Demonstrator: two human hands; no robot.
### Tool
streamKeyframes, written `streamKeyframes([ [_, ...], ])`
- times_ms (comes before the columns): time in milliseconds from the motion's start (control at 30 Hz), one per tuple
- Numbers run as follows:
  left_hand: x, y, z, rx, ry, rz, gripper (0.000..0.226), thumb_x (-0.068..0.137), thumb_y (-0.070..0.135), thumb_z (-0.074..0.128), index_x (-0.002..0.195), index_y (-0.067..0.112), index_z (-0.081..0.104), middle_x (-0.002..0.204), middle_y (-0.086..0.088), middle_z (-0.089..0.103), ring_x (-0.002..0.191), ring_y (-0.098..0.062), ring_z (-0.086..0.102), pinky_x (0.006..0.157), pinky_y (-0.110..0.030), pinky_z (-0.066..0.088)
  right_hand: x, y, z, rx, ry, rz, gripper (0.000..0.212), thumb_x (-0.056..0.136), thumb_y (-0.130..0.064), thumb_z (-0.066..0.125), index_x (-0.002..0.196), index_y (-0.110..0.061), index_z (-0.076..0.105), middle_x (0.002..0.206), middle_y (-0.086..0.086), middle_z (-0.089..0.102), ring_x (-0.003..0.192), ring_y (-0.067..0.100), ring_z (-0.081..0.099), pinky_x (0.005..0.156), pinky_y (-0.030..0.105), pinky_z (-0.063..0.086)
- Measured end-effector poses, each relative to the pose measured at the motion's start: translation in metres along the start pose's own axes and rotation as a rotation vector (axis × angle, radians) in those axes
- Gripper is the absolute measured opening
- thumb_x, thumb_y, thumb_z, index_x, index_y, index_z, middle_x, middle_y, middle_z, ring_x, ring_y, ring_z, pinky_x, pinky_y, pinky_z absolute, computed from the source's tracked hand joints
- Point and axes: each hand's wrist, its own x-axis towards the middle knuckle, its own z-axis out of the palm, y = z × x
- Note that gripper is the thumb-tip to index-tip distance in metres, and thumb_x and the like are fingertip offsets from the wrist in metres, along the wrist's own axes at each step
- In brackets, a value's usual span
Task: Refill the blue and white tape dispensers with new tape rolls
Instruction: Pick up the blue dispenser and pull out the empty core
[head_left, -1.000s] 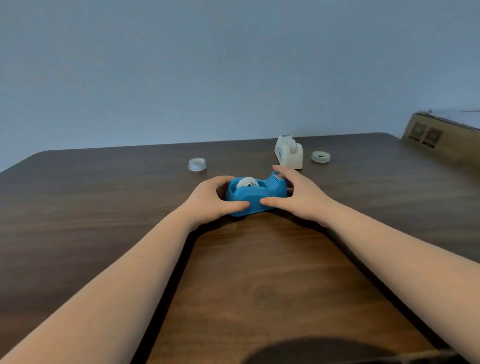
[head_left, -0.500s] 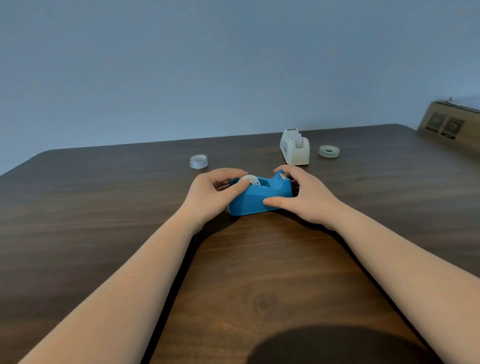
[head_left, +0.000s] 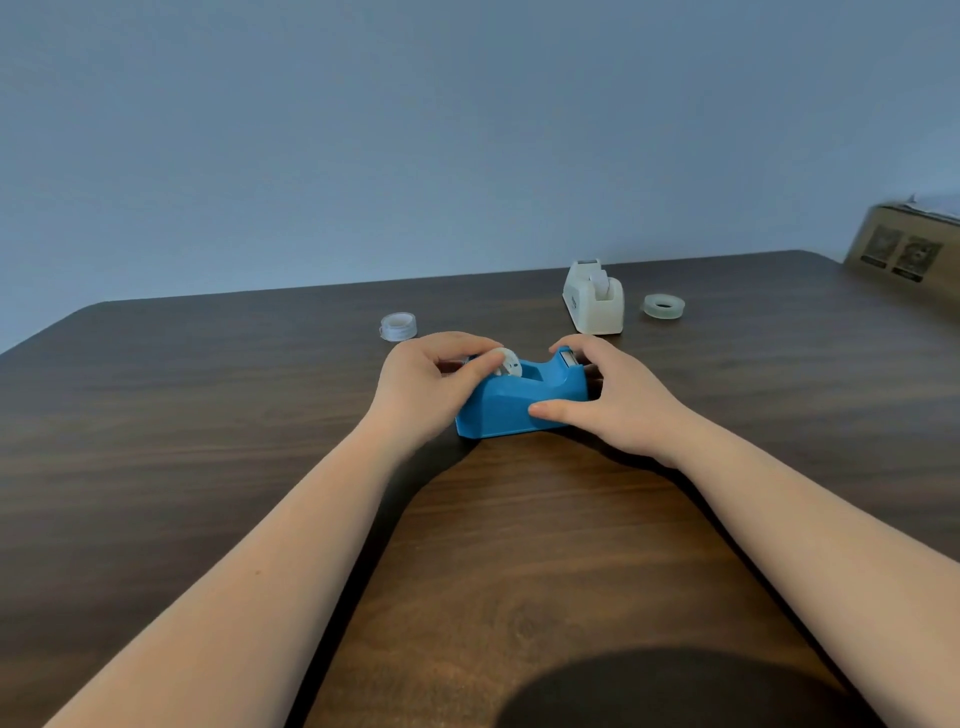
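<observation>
The blue tape dispenser (head_left: 511, 408) stands on the dark wooden table (head_left: 208, 415) in the middle of the view. My left hand (head_left: 423, 387) pinches the pale spool (head_left: 508, 362) that sits in the dispenser's slot. My right hand (head_left: 610, 402) grips the dispenser's cutter end, thumb on its near side. Behind them stands the white tape dispenser (head_left: 593, 299) with a small roll in it. A clear tape roll (head_left: 398, 326) lies flat to the left, and another tape roll (head_left: 664, 305) lies right of the white dispenser.
A cardboard box (head_left: 904, 252) sits past the table's far right corner. A plain wall rises behind the far edge. A dark round shadow (head_left: 649, 686) falls on the table's near edge.
My left hand's fingers have climbed from the dispenser's side to the spool on top. My right hand keeps its hold on the cutter end. The view has tilted slightly.
</observation>
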Motion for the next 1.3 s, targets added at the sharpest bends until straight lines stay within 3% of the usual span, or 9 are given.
streamKeyframes([
  [167,0.000,0.000,-0.002,-0.174,0.112,-0.051,0.013,0.086,0.023,0.068,0.097,0.023,0.075,0.099,0.013,0.074,0.097,-0.002,0.067,0.088,-0.025,0.055,-0.001,-0.004,-0.001,-0.005,-0.004,0.018,0.061,0.074,-0.040,0.075,0.126,-0.028,0.046,0.119,-0.010,0.053,0.106,0.008,0.050,0.086,0.022,0.038],
  [267,0.000,0.003,-0.005,-0.252,0.152,-0.095,0.015,0.086,0.021,0.067,0.099,0.023,0.074,0.093,0.015,0.072,0.085,0.003,0.066,0.074,-0.018,0.057,-0.002,-0.005,-0.001,-0.006,-0.010,0.035,0.062,0.074,-0.040,0.075,0.127,-0.029,0.045,0.121,-0.010,0.052,0.108,0.008,0.049,0.088,0.023,0.038],
  [500,-0.006,0.007,-0.014,-0.469,0.126,-0.211,0.016,0.085,0.024,0.067,0.098,0.018,0.075,0.095,0.001,0.075,0.087,-0.012,0.069,0.061,-0.019,0.054,-0.003,-0.016,-0.006,-0.028,0.028,0.041,0.060,0.083,-0.045,0.063,0.138,-0.031,0.041,0.137,-0.008,0.048,0.122,0.010,0.045,0.100,0.029,0.037],
  [633,-0.012,0.012,-0.010,-0.545,0.030,-0.188,0.016,0.087,0.019,0.065,0.097,0.011,0.075,0.088,-0.002,0.075,0.076,-0.009,0.068,0.064,-0.017,0.054,-0.006,-0.034,-0.016,0.148,0.200,-0.027,0.031,0.095,-0.034,0.048,0.124,-0.027,0.056,0.112,-0.013,0.061,0.097,-0.002,0.052,0.083,0.013,0.041],
  [767,-0.018,0.014,-0.003,-0.525,-0.021,-0.139,0.017,0.085,0.015,0.066,0.097,0.007,0.074,0.093,-0.007,0.075,0.084,-0.011,0.070,0.070,-0.019,0.056,-0.010,-0.041,-0.012,0.160,0.105,-0.086,0.026,0.098,-0.030,0.043,0.111,-0.025,0.065,0.083,-0.017,0.064,0.077,-0.001,0.055,0.071,0.014,0.041],
  [867,-0.021,0.016,0.000,-0.516,-0.064,-0.105,0.015,0.083,0.014,0.068,0.095,0.007,0.074,0.095,-0.007,0.075,0.087,-0.013,0.071,0.072,-0.020,0.057,-0.010,-0.042,-0.009,0.272,0.034,-0.097,0.029,0.098,-0.031,0.043,0.105,-0.021,0.070,0.068,-0.008,0.061,0.060,0.003,0.052,0.059,0.013,0.042],
  [967,-0.023,0.018,0.000,-0.498,-0.076,-0.077,0.013,0.082,0.014,0.069,0.093,0.010,0.075,0.093,-0.005,0.075,0.087,-0.013,0.070,0.072,-0.020,0.056,-0.011,-0.042,-0.011,0.441,-0.063,-0.073,0.029,0.098,-0.027,0.045,0.104,-0.016,0.071,0.079,0.013,0.067,0.061,0.014,0.054,0.056,0.020,0.045],
  [1167,-0.023,0.017,-0.001,-0.375,-0.054,-0.032,0.009,0.083,0.014,0.069,0.088,0.015,0.075,0.092,-0.003,0.076,0.085,-0.015,0.072,0.077,-0.028,0.059,-0.014,-0.038,-0.013,0.711,-0.228,-0.004,0.021,0.093,-0.012,0.053,0.104,-0.012,0.071,0.098,0.011,0.072,0.080,0.014,0.068,0.065,0.022,0.056],
  [1300,-0.023,0.016,-0.004,-0.358,-0.039,-0.034,0.009,0.082,0.013,0.070,0.089,0.013,0.076,0.091,-0.005,0.077,0.085,-0.016,0.072,0.077,-0.027,0.059,-0.015,-0.038,-0.012,0.698,-0.165,-0.003,0.018,0.089,-0.010,0.059,0.099,-0.018,0.073,0.096,0.005,0.073,0.081,0.014,0.069,0.073,0.027,0.058],
])
